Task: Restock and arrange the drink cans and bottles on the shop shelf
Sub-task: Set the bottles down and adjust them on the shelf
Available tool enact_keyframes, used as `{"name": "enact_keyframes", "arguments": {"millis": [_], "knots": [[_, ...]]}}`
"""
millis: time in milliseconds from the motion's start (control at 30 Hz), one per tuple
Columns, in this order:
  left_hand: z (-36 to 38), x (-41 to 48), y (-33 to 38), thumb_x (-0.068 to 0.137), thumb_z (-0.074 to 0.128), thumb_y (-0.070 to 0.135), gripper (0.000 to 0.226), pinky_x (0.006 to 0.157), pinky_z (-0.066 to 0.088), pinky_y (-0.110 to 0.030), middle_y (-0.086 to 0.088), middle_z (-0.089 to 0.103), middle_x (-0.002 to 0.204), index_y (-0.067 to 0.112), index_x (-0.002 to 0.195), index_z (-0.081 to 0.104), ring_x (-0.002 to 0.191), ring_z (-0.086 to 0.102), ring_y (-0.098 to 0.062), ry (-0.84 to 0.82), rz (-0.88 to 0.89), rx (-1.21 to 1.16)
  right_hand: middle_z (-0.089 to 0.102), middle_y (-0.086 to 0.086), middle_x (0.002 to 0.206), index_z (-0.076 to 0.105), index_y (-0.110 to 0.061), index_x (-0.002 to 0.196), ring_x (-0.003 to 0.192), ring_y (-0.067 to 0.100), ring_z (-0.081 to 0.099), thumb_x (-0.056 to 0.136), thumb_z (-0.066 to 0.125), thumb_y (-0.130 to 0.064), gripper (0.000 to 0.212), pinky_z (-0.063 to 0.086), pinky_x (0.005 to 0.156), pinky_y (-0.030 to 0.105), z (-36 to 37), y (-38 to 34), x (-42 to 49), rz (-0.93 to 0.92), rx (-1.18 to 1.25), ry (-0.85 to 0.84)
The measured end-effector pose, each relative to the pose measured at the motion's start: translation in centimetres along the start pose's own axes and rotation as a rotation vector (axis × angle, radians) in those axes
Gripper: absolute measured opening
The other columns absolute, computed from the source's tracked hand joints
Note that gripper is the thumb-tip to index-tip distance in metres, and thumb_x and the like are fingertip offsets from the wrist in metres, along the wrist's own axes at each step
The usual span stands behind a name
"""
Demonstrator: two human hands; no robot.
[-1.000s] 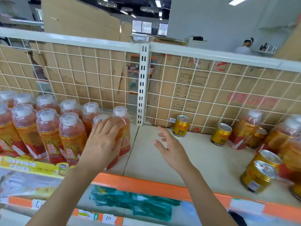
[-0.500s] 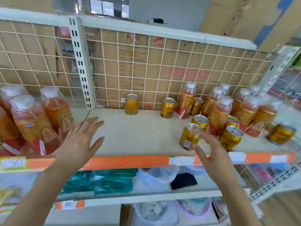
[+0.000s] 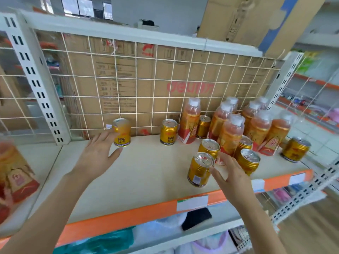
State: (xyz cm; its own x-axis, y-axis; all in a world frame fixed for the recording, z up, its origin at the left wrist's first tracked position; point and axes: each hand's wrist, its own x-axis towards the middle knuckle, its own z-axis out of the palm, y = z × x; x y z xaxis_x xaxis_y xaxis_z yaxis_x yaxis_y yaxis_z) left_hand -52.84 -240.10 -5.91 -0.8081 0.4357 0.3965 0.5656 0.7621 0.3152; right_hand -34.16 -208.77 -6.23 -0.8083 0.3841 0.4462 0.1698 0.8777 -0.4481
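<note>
Gold drink cans and orange-red tea bottles stand on a beige shelf (image 3: 146, 173) with an orange front edge. My left hand (image 3: 97, 153) reaches with straight fingers toward a gold can (image 3: 122, 132) at the back; its fingertips are at the can's left side. My right hand (image 3: 229, 173) is open, fingers spread, just right of the nearest gold can (image 3: 200, 169), which stands near the front edge. Whether it touches that can I cannot tell. Another can (image 3: 168, 132) stands alone at the back. A cluster of bottles (image 3: 233, 132) and cans fills the right.
A white wire grid (image 3: 128, 85) backed by cardboard closes the shelf's rear. A white slotted upright (image 3: 36, 85) divides it from the left bay, where a blurred bottle (image 3: 14, 171) stands. Bagged goods lie on the shelf below (image 3: 165, 233).
The view has swung right and closer. My left hand has left the bottles and reached to the back can. My right hand has come up beside the front can.
</note>
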Motion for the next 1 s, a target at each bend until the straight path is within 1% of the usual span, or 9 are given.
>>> {"name": "enact_keyframes", "arguments": {"millis": [167, 267, 333, 500, 600, 667, 767, 867, 1000], "knots": [[2.4, 5.8, -1.6, 0.086, 0.063, 0.02, 0.049, 0.096, 0.038, -0.049, -0.005, 0.047, 0.133, 0.019, 0.131, 0.046, 0.12, 0.044, -0.033, -0.026, -0.014, -0.052, 0.06, -0.007, 0.115, 0.049, -0.026, 0.13, 0.095, 0.019, 0.061, 0.085, 0.064, -0.034, 0.048, 0.045, 0.06, 0.025, 2.5, -1.6, 2.7, -0.01, -0.013, 0.053], [3.9, 8.7, -2.6, 0.088, 0.06, 0.029, 0.055, 0.101, 0.032, -0.044, -0.007, 0.045, 0.136, 0.018, 0.138, 0.04, 0.125, 0.039, -0.032, -0.051, -0.112, -0.002, 0.062, -0.008, 0.108, 0.054, -0.026, 0.124, 0.085, 0.018, 0.061, 0.082, 0.066, -0.035, 0.045, 0.048, 0.055, 0.026, 4.1, -2.1, 3.3, 0.009, -0.028, 0.063], [4.9, 10.1, -3.2, 0.087, 0.061, 0.034, 0.062, 0.102, 0.032, -0.045, -0.009, 0.042, 0.138, 0.016, 0.141, 0.036, 0.127, 0.036, -0.034, -0.086, -0.166, -0.013, 0.063, -0.004, 0.108, 0.058, -0.022, 0.12, 0.09, 0.021, 0.062, 0.078, 0.071, -0.035, 0.045, 0.047, 0.058, 0.026, 5.1, -2.2, 3.4, 0.016, -0.054, 0.065], [7.0, 11.4, -3.6, 0.076, 0.075, 0.03, 0.062, 0.09, 0.043, -0.048, -0.012, 0.044, 0.124, 0.012, 0.13, 0.047, 0.115, 0.044, -0.038, -0.018, -0.262, -0.168, 0.061, -0.006, 0.103, 0.059, -0.022, 0.109, 0.08, 0.016, 0.061, 0.066, 0.078, -0.041, 0.05, 0.035, 0.058, 0.006, 5.8, -1.9, 3.6, 0.034, -0.031, 0.033], [7.2, 11.9, -4.1, 0.07, 0.08, 0.025, 0.059, 0.085, 0.044, -0.042, -0.01, 0.045, 0.113, 0.013, 0.12, 0.052, 0.107, 0.05, -0.035, 0.011, -0.255, -0.246, 0.05, -0.013, 0.111, 0.055, -0.024, 0.114, 0.087, 0.006, 0.051, 0.065, 0.081, -0.039, 0.057, 0.034, 0.062, 0.005, 5.6, -1.6, 3.6, 0.052, -0.032, -0.035], [7.3, 11.7, -4.4, 0.067, 0.082, 0.021, 0.058, 0.084, 0.043, -0.038, -0.008, 0.045, 0.11, 0.015, 0.117, 0.054, 0.105, 0.051, -0.032, 0.021, -0.24, -0.294, 0.05, -0.012, 0.111, 0.056, -0.023, 0.112, 0.088, 0.008, 0.052, 0.064, 0.081, -0.04, 0.057, 0.035, 0.064, 0.007, 5.6, -1.4, 3.5, 0.065, -0.043, -0.065], [7.2, 10.4, -4.7, 0.063, 0.084, 0.019, 0.059, 0.082, 0.043, -0.033, -0.001, 0.045, 0.106, 0.023, 0.115, 0.055, 0.102, 0.052, -0.026, 0.036, -0.189, -0.355, 0.056, -0.008, 0.105, 0.059, -0.023, 0.105, 0.083, 0.014, 0.058, 0.061, 0.081, -0.044, 0.054, 0.037, 0.059, 0.008, 6.0, -1.4, 3.5, 0.059, -0.043, -0.064], [7.0, 8.6, -4.9, 0.06, 0.086, 0.019, 0.061, 0.083, 0.046, -0.034, -0.001, 0.051, 0.104, 0.031, 0.112, 0.056, 0.099, 0.054, -0.024, 0.027, -0.137, -0.415, 0.053, -0.009, 0.097, 0.06, -0.022, 0.104, 0.078, 0.011, 0.057, 0.06, 0.081, -0.044, 0.054, 0.046, 0.058, 0.014, 7.0, -2.6, 3.5, 0.035, 0.03, -0.057], [6.1, 5.7, -4.8, 0.057, 0.088, 0.021, 0.067, 0.087, 0.047, -0.035, 0.007, 0.055, 0.111, 0.042, 0.11, 0.053, 0.103, 0.054, -0.018, 0.047, -0.104, -0.473, 0.052, -0.014, 0.097, 0.06, -0.023, 0.106, 0.078, 0.002, 0.055, 0.057, 0.062, -0.06, 0.061, 0.038, 0.059, 0.0, 8.5, -5.2, 3.6, -0.012, 0.136, -0.071]]}}
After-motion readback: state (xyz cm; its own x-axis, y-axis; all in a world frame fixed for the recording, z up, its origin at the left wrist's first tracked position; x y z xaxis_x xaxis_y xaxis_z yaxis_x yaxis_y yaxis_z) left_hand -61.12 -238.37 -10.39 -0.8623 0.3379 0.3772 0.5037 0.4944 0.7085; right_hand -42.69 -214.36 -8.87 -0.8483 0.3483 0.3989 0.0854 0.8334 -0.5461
